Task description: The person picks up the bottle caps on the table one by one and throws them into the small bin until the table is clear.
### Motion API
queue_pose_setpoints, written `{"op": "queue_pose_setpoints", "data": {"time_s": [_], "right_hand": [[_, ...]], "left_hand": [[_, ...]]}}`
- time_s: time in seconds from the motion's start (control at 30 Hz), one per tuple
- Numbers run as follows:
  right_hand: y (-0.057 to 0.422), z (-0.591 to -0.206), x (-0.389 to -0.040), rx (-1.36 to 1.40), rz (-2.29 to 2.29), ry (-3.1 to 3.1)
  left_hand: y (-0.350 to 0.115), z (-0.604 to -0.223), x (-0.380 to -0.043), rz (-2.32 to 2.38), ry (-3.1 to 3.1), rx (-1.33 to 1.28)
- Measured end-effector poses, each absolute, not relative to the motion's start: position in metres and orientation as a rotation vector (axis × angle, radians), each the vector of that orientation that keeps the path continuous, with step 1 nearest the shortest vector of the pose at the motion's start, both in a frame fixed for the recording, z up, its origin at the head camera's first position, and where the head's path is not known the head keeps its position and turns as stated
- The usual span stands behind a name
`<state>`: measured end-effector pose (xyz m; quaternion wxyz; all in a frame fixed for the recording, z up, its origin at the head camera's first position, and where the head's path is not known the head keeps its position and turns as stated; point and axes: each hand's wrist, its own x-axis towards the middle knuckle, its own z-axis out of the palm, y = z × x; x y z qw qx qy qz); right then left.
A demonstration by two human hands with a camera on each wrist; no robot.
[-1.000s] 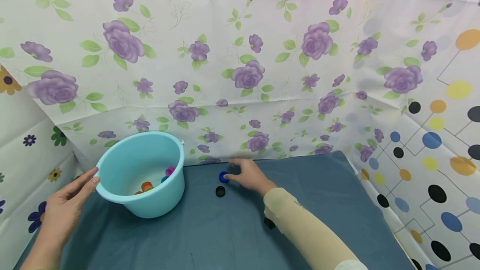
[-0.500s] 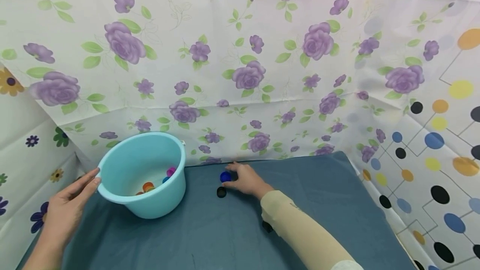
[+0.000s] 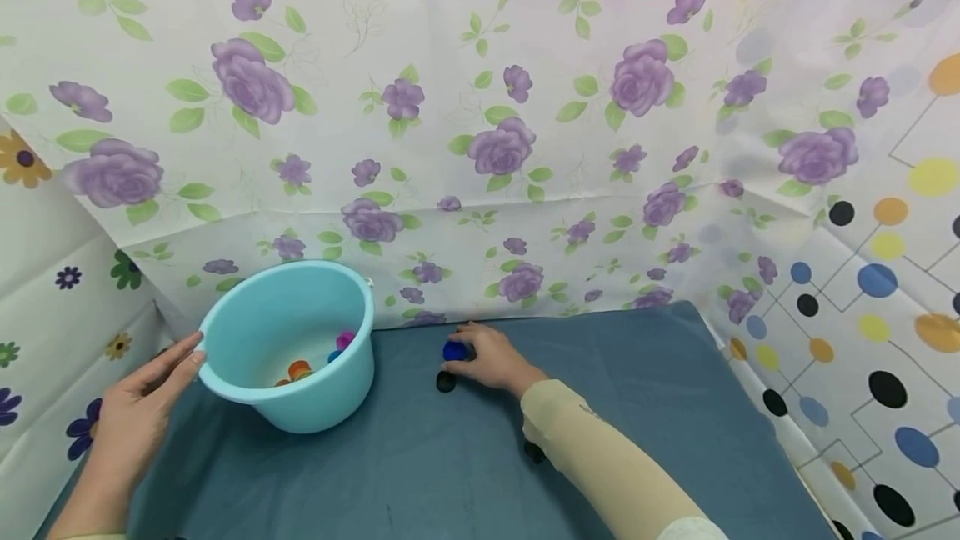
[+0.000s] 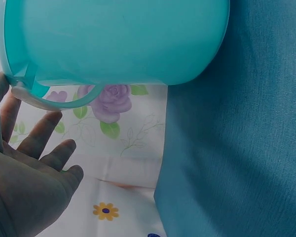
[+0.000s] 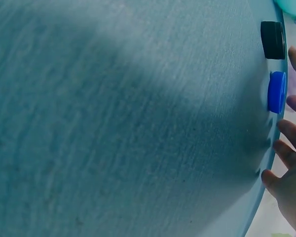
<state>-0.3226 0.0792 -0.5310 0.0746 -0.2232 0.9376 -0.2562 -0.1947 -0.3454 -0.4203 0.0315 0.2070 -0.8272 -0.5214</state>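
My left hand (image 3: 138, 415) pinches the left rim of a light blue bucket (image 3: 322, 402) between thumb and fingers; in the left wrist view the other fingers spread loosely below the bucket's handle (image 4: 79, 102). Inside the bucket lie several small coloured caps, among them an orange cap (image 3: 298, 369) and a magenta cap (image 3: 346, 340). My right hand (image 3: 495, 361) reaches over a blue bottle cap (image 3: 454, 351), thumb and index finger on either side. In the right wrist view its fingers are spread just above the blue cap. A black cap (image 3: 446, 382) lies close to the thumb.
A teal cloth (image 3: 420, 473) covers the table. Another dark object (image 3: 534, 451) is partly hidden by my right sleeve. Behind the table hangs a floral sheet (image 3: 315, 148), and a dotted sheet (image 3: 855, 332) stands at the right.
My right hand has shifted slightly, its thumb and index finger coming around the blue cap, which now looks tilted differently. My left hand stays on the bucket rim.
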Motion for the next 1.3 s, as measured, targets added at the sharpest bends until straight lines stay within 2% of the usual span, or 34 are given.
{"op": "queue_pose_setpoints", "data": {"time_s": [0.7, 1.3], "right_hand": [[0.0783, -0.5337, -0.3259, -0.662, -0.65, 2.892], [0.086, -0.5406, -0.3226, -0.574, -0.755, 2.855]], "left_hand": [[-0.341, -0.4175, -0.1949, -1.608, -2.532, 0.641], [-0.3433, -0.4202, -0.1959, -1.625, -2.538, 0.692]]}}
